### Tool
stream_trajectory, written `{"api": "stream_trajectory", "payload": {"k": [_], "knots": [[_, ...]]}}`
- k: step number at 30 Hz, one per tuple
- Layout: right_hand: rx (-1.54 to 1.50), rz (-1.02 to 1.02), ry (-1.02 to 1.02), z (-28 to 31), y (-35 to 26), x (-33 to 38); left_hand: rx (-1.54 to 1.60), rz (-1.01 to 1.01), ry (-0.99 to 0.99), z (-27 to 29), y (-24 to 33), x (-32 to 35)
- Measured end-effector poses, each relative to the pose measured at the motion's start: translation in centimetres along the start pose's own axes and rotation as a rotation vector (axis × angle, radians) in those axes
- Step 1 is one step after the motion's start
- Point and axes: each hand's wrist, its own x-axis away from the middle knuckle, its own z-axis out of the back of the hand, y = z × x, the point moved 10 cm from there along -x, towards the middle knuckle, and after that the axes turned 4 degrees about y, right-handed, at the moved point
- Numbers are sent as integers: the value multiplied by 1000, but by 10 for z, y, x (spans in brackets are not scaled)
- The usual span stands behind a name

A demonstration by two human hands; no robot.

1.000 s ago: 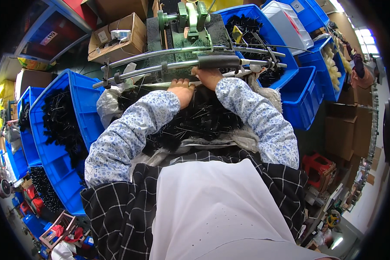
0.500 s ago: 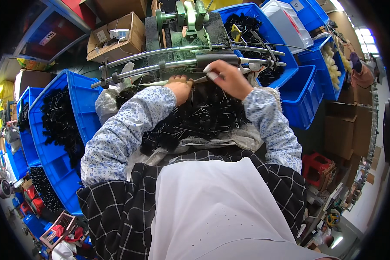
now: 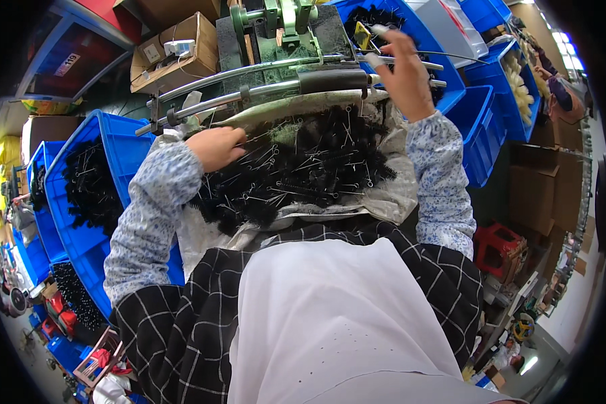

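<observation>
A heap of small black bristle brushes with looped wire stems (image 3: 303, 165) lies on a whitish cloth (image 3: 400, 182) in front of me. My left hand (image 3: 217, 148) rests at the left side of the heap, fingers curled together; what they hold, if anything, is hidden. Thin wire stems lie close to its fingertips. My right hand (image 3: 411, 81) is raised at the right, by the far blue bin (image 3: 444, 81), with thumb and forefinger apart and nothing visible between them. Black brushes (image 3: 367, 19) and a yellow piece (image 3: 362, 35) lie in that bin.
Two metal rods (image 3: 262, 91) cross beyond the heap, before a green and dark machine (image 3: 286, 27). Blue bins with black brushes (image 3: 91, 182) stand at my left. At right are a blue bin (image 3: 475, 135), a bin of pale brushes (image 3: 515, 91) and a red stool (image 3: 498, 249).
Both hands were together at the rods over the heap. The left has drawn back to the left; the right has swung up and right toward the far bin, its fingers spreading.
</observation>
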Motion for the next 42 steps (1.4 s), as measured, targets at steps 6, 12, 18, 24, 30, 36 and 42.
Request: {"api": "stream_trajectory", "payload": {"k": [6, 12, 18, 24, 30, 36, 42], "knots": [[-209, 50, -471, -65, -49, 53, 24, -32, 87, -32, -16, 7], [-241, 65, -758, -89, -82, 86, -50, 47, 107, -40, -1, -15], [-274, 60, -873, -96, -88, 110, 163, 0, 121, -47, 2, -55], [-355, -83, -790, -79, -66, 102, 350, -111, 244, 15, 26, -20], [-490, 33, -543, -85, -111, 64, 930, -205, 593, 78, 48, 34], [-911, -336, -630, -115, -118, 64, 393, -255, 870, 97, 69, 60], [-88, -52, -435, -100, -50, 12, 304, -139, 661, 64, 45, 83]]}}
